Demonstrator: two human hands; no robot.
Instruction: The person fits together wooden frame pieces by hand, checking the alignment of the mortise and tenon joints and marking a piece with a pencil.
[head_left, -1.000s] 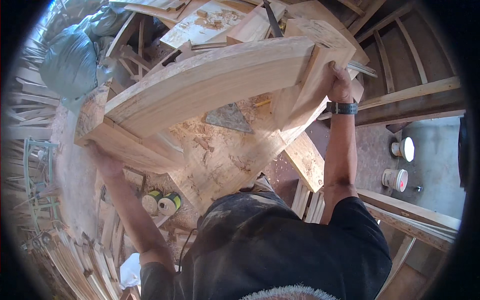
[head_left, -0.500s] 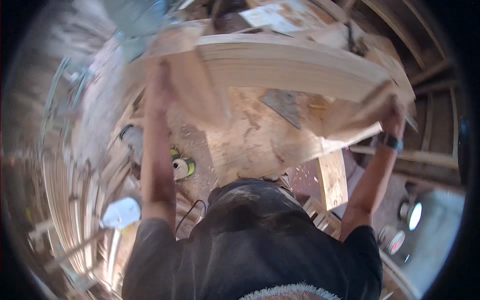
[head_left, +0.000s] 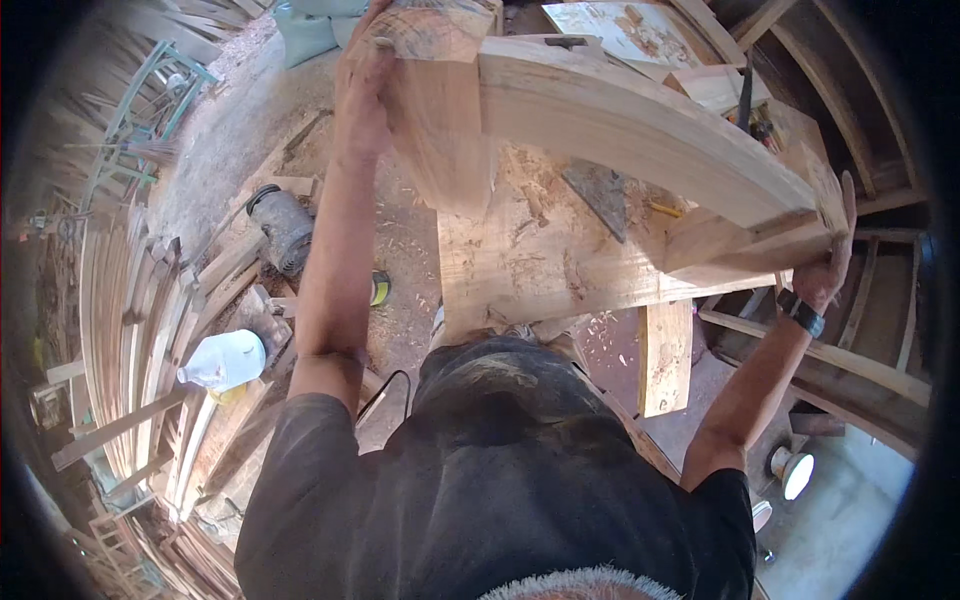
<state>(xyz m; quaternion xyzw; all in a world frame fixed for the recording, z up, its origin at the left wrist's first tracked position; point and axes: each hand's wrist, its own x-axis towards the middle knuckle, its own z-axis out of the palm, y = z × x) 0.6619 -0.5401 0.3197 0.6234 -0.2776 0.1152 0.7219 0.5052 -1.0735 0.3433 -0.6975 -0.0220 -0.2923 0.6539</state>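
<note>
Over the board [head_left: 500, 280] | curved wooden frame [head_left: 640, 125], left end swung forward | hands [head_left: 362, 105] clamped at its ends

Far-L corner of wooden frame [head_left: 640, 110] cut off by top edge of view; green bag [head_left: 306, 38] too. Yellow-green can [head_left: 380, 288] mostly hidden behind L forearm [head_left: 335, 240]; near-R bucket [head_left: 762, 515] part-hidden by R sleeve [head_left: 728, 520]. Yellow stick [head_left: 665, 209], mid-R: too small to ID.

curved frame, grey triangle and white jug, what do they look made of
Curved frame: bare, unvarnished-looking wood, with streaky grain showing. Grey triangle: perhaps worn metal or dusty plastic; its dull, mottled face leaves it open. White jug: probably smooth plastic, its milky wall looking slightly see-through.
</note>
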